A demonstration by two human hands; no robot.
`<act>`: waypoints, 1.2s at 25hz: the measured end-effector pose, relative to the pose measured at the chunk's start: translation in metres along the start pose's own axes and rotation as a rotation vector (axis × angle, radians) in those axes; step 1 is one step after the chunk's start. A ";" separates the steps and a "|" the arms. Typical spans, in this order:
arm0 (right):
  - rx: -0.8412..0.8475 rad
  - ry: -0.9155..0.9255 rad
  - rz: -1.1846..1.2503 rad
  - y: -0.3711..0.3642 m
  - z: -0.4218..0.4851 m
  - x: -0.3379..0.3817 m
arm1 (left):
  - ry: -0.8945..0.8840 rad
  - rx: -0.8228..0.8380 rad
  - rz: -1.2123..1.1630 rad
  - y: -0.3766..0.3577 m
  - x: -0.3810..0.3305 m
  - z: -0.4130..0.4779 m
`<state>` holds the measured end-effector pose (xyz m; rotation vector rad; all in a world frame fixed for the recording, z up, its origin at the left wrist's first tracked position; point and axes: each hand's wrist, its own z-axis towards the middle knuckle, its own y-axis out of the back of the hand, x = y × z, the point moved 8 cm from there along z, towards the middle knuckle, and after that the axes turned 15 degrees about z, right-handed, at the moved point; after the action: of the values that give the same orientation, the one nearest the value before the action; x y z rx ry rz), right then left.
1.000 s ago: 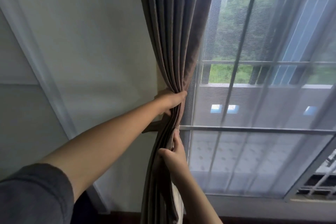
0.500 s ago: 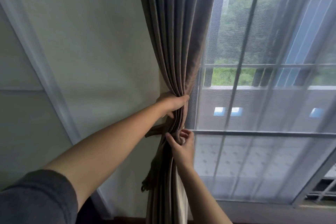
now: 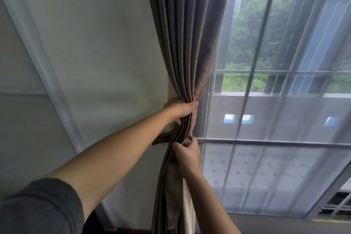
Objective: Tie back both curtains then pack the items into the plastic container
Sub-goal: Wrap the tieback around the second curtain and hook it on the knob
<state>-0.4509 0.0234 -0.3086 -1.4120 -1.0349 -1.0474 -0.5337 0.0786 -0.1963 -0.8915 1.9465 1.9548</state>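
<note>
A grey-brown curtain (image 3: 187, 34) hangs at the left edge of the window, gathered into tight folds. My left hand (image 3: 181, 109) is clenched around the bunched folds at mid height. Just below it, a matching fabric tieback strap (image 3: 161, 139) runs from the wall side to the curtain. My right hand (image 3: 187, 153) pinches at the curtain's right edge where the strap comes round; the strap's end is hidden behind the folds and my fingers. The curtain's pale lining (image 3: 187, 205) shows lower down. The plastic container is out of sight.
A pale wall (image 3: 98, 53) lies left of the curtain. A sheer white curtain (image 3: 284, 119) covers the window to the right, with a horizontal rail (image 3: 266, 141) behind it. The window sill (image 3: 266, 222) runs along the bottom right.
My right hand rose from low on the curtain up to the strap just under my left hand. My left hand kept its grip on the folds.
</note>
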 end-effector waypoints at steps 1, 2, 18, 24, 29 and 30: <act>0.019 -0.006 0.041 -0.004 -0.001 0.001 | 0.001 -0.003 0.019 0.000 0.000 0.000; 0.031 -0.022 0.073 -0.007 -0.003 0.002 | 0.003 -0.007 0.036 0.001 0.000 0.000; -0.081 -0.075 0.295 0.000 0.008 -0.017 | -0.004 -0.028 0.008 0.001 0.002 0.001; -0.235 0.083 -0.323 0.009 0.019 0.009 | 0.013 -0.044 -0.009 0.001 0.002 -0.001; -0.211 0.114 -0.344 0.000 0.037 0.008 | 0.036 -0.067 -0.059 0.001 0.002 -0.002; -0.224 0.133 -0.377 0.001 0.038 0.011 | 0.015 -0.043 -0.096 0.001 0.002 -0.001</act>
<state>-0.4445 0.0621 -0.3013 -1.3282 -1.1383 -1.5510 -0.5354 0.0770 -0.1962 -0.9939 1.8405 1.9480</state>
